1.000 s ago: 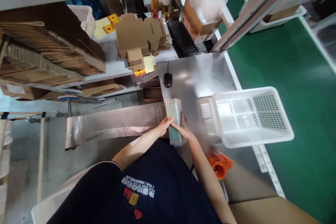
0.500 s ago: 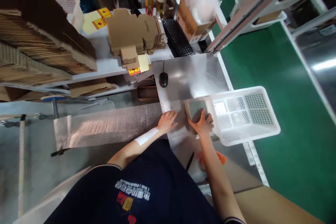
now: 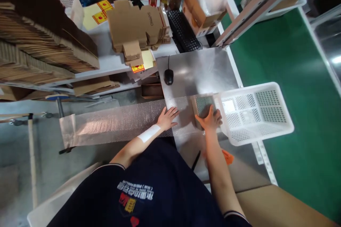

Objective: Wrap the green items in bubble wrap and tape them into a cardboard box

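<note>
A long strip of bubble wrap (image 3: 112, 122) runs from a roller at the left onto the metal bench. My left hand (image 3: 167, 117) lies flat on it at the bench edge, fingers stretched and spread. On the strip's right end sits a small box (image 3: 204, 105) with a greenish-grey top, seemingly under clear wrap. My right hand (image 3: 211, 120) grips this box from its near right side, with the thumb across the top and some fingers curled. The box's near right part is hidden beneath that hand.
A white plastic basket (image 3: 257, 113) stands right of the box. A black mouse (image 3: 168, 77) and a keyboard (image 3: 183, 30) lie farther back. Flattened cartons (image 3: 135, 25) are stacked on the shelf. An orange object (image 3: 227, 156) and a black pen-like tool (image 3: 196, 160) lie near my right forearm.
My left hand's fingers have spread wider on the bubble wrap. My right hand stays on the box, its fingers slightly more raised. The whole view has shifted a little.
</note>
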A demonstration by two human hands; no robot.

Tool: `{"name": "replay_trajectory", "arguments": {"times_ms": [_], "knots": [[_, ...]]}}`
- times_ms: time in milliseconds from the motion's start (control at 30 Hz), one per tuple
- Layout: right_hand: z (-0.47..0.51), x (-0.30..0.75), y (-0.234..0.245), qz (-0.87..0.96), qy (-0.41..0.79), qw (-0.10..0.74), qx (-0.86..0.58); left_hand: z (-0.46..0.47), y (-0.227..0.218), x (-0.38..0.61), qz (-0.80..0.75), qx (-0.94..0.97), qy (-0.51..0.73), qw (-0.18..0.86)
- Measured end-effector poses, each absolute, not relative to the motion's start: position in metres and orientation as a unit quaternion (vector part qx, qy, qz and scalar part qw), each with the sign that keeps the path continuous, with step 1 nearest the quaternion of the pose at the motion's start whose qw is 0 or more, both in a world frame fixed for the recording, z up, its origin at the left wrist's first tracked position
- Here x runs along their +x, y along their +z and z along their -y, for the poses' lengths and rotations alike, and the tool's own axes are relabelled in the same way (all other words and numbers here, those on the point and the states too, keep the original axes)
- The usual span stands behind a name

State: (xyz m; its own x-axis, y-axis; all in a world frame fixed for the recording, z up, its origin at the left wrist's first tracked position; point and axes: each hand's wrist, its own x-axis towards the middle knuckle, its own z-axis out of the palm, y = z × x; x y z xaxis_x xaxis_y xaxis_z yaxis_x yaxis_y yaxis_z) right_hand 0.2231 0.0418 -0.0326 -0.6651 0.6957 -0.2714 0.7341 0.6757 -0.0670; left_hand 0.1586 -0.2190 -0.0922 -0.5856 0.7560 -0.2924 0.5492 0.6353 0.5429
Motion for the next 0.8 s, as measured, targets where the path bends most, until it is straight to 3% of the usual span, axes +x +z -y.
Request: {"name": "replay_trajectory", "arguments": {"times_ms": [267, 600, 800], "knots": [[0.029, 0.228, -0.009, -0.937, -0.028, 0.049, 0.344, 0.216, -0.1, 0.16, -0.847, 0.328, 0.321, 0.268], [0.133, 0.253, 0.014, -0.953, -0.161, 0.111, 0.233, 0.24, -0.087, 0.154, -0.88, 0.318, 0.226, 0.273], [0.133, 0.248, -0.004, -0.956, -0.233, 0.161, 0.069, 0.253, -0.09, 0.161, -0.876, 0.288, 0.281, 0.267]]}}
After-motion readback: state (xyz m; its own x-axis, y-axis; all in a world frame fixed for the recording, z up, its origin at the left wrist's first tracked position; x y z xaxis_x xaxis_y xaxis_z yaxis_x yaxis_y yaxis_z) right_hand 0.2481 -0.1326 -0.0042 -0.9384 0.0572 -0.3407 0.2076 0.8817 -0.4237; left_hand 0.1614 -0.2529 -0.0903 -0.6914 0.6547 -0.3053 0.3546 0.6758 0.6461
